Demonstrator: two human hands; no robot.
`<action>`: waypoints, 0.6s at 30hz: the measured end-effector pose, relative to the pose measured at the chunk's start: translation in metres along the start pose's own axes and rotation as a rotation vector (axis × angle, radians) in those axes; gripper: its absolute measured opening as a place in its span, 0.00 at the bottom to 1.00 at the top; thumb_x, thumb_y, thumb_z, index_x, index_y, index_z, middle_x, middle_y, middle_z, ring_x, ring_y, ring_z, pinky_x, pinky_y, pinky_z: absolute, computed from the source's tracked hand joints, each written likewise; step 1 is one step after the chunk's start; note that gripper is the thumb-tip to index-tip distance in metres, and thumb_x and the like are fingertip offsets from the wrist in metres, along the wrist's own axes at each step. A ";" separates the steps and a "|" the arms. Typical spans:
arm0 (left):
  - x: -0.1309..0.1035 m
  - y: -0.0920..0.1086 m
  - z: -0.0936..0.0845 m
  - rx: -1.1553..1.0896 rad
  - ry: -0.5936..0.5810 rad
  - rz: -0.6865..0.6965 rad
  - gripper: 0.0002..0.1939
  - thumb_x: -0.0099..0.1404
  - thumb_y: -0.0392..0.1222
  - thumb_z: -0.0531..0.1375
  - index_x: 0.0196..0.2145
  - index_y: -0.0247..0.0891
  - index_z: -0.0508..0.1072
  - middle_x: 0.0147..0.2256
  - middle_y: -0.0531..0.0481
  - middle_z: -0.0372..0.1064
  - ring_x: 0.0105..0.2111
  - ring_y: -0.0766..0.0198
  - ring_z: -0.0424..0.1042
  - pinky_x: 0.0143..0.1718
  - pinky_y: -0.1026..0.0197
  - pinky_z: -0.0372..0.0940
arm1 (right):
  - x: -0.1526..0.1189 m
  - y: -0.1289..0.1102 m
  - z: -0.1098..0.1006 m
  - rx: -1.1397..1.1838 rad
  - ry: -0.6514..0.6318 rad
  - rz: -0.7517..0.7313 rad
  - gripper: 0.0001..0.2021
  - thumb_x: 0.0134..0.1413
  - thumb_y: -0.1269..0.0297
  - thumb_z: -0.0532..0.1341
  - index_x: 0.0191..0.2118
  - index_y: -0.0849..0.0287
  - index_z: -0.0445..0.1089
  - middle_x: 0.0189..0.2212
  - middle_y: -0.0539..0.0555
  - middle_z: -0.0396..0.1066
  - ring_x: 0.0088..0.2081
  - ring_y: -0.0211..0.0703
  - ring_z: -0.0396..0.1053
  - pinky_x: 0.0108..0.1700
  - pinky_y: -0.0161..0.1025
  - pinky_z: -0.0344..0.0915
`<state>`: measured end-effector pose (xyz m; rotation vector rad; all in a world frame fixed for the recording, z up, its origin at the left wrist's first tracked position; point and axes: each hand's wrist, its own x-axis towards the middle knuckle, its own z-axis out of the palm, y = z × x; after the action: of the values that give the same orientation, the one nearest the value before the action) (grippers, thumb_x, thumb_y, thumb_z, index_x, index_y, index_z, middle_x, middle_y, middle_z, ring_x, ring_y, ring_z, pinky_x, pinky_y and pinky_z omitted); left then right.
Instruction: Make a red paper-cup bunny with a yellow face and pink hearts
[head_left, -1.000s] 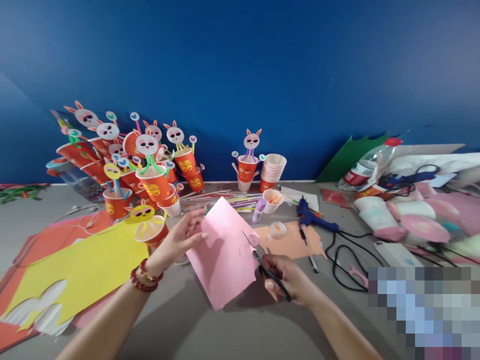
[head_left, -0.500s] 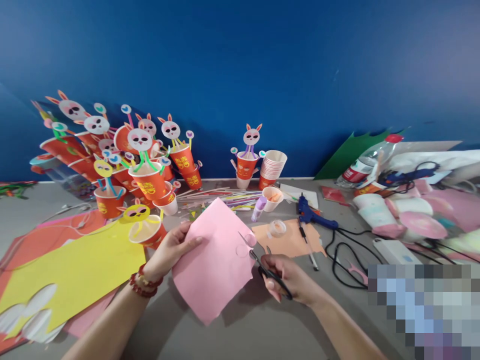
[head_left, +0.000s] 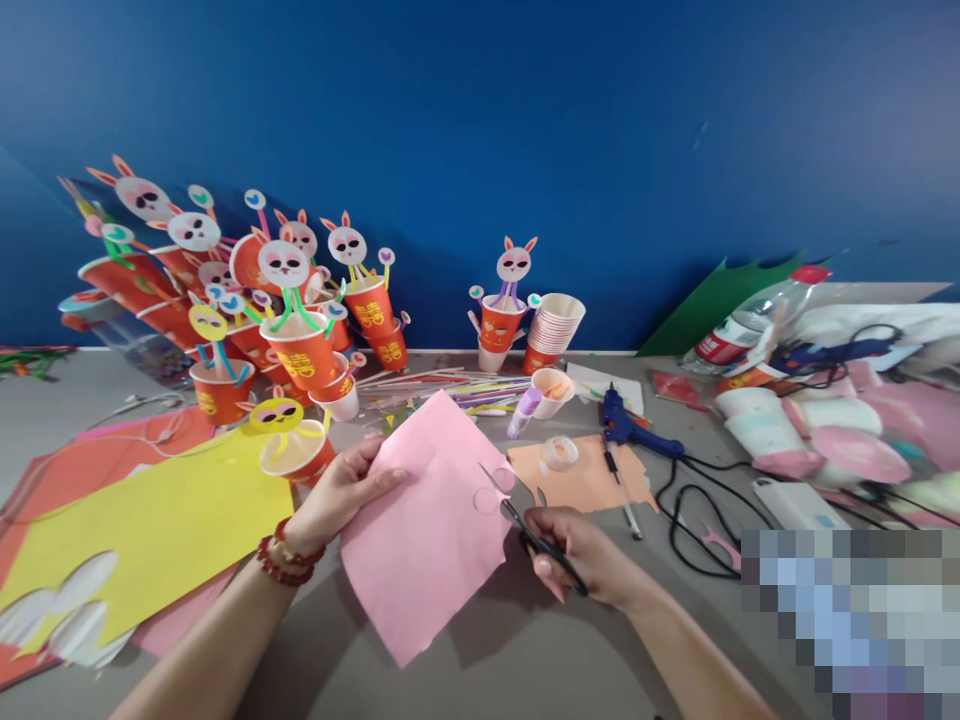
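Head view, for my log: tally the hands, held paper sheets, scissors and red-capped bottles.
Left hand and right hand: 2
Held pink paper sheet: 1
Black-handled metal scissors: 1
Clear plastic red-capped bottle: 1
Total: 5

Pink paper [head_left: 427, 540] (in left hand [head_left: 349, 497]), open scissors [head_left: 517, 517]

Blue wall [head_left: 480, 120] behind grey table [head_left: 540, 660].
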<state>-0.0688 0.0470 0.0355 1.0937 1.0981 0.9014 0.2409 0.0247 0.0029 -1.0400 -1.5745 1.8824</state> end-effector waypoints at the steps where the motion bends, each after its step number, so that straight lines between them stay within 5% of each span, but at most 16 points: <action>1: 0.000 0.000 -0.001 0.002 0.000 0.002 0.18 0.58 0.48 0.68 0.45 0.40 0.75 0.40 0.49 0.75 0.35 0.61 0.74 0.32 0.65 0.69 | 0.000 0.000 0.000 -0.001 -0.001 -0.003 0.32 0.37 0.35 0.68 0.22 0.55 0.50 0.11 0.40 0.54 0.13 0.29 0.56 0.16 0.28 0.45; 18: -0.002 -0.001 0.001 -0.001 0.028 0.009 0.18 0.58 0.49 0.68 0.44 0.40 0.76 0.39 0.49 0.75 0.34 0.61 0.74 0.33 0.64 0.69 | 0.001 0.004 0.001 0.021 0.029 -0.021 0.30 0.37 0.36 0.68 0.22 0.55 0.53 0.10 0.41 0.57 0.12 0.28 0.54 0.15 0.28 0.45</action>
<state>-0.0680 0.0447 0.0348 1.0894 1.1163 0.9265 0.2396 0.0237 -0.0014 -1.0328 -1.5404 1.8582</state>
